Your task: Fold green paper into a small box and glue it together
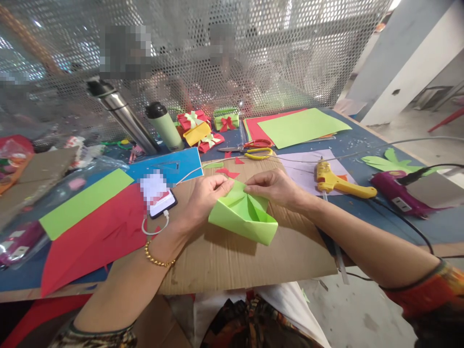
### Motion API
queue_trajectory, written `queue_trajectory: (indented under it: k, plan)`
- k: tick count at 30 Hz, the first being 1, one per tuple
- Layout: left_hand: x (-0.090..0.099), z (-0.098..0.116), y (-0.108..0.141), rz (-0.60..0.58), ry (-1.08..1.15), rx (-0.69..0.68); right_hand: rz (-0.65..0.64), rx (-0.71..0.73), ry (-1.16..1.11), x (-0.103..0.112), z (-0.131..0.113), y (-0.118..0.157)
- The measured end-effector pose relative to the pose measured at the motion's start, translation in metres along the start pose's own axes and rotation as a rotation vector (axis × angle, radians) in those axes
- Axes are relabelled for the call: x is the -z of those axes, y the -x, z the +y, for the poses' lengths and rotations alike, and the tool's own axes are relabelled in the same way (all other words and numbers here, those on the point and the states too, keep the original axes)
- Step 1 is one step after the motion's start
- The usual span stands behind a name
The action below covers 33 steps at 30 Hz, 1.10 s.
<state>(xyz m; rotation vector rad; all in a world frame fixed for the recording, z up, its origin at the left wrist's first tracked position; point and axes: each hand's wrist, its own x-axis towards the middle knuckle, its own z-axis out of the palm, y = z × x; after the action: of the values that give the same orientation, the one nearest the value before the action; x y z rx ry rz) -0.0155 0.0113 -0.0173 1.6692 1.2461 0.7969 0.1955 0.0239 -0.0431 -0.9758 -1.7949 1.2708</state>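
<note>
As a green paper fold point(243, 215) is pinched at centre frame, both hands are closed on its top edge.
Left hand point(205, 195) and right hand point(275, 186) grip; creases are best pressed flat against the cardboard point(232, 261).

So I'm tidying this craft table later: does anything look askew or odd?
Mostly small clutter: red paper scraps lie loose on the cardboard sheet, which juts past the table edge. Both hands pinch the folded green paper, which looks undamaged.

My single head-worn camera looks forward and down from close range over the bench point(362, 140), facing the perforated metal screen point(253, 58) behind it.
</note>
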Motion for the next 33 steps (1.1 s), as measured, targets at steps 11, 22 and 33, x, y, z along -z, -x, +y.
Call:
queue_trajectory:
  k: [11,22,33]
  plan:
    - [-0.0006,-0.0001,0.0064,-0.183,0.372,0.209,0.031,0.009,0.093,0.0018,-0.0040,0.0016]
    - [-0.0016,0.0031,0.0062,-0.142,0.318,0.224,0.024,0.008,0.184,0.0010,-0.0030,0.0015]
    - [-0.0001,-0.0026,0.0001,-0.202,0.365,0.301,0.030,-0.007,0.164,-0.0003,0.0048,-0.0015]
